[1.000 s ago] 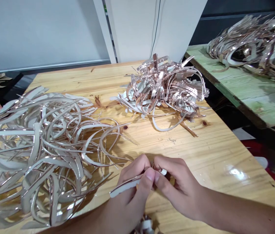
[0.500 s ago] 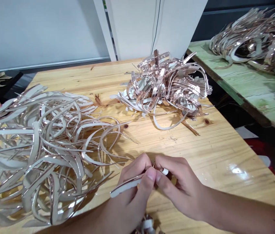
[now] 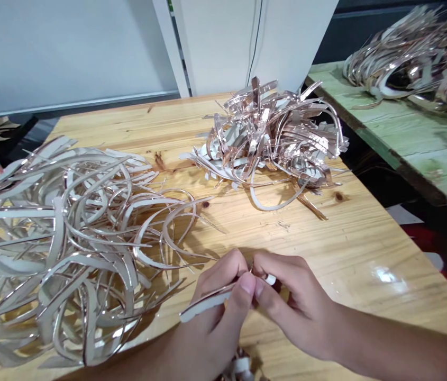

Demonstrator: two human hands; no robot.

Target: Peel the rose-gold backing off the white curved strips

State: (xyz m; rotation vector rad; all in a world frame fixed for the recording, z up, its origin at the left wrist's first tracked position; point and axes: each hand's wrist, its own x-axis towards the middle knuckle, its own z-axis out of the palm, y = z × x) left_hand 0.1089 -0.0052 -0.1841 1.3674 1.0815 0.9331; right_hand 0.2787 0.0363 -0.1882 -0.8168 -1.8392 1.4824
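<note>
A narrow strip [image 3: 207, 304], whitish on one face with a shiny rose-gold edge, is pinched between both my hands. My left hand [image 3: 221, 309] grips it with thumb and forefinger, and one end sticks out to the left over the fingers. My right hand [image 3: 297, 299] pinches it close beside, thumb tips nearly touching; a short white end pokes out past its forefinger. The middle of the strip is hidden by the fingers. Left of my hands lies a big tangle of curled white strips [image 3: 84, 227] with rose-gold edges.
A heap of shiny rose-gold strips [image 3: 279, 137] rests toward the back of the wooden table [image 3: 350, 254]. More strips [image 3: 417, 63] lie on a pale green bench [image 3: 441, 153] at the right. Small scraps [image 3: 241, 366] sit at the near edge below my hands. A white panel [image 3: 223, 47] stands behind.
Both hands keep their pinch on the strip with hardly any motion. The view has shifted very slightly.
</note>
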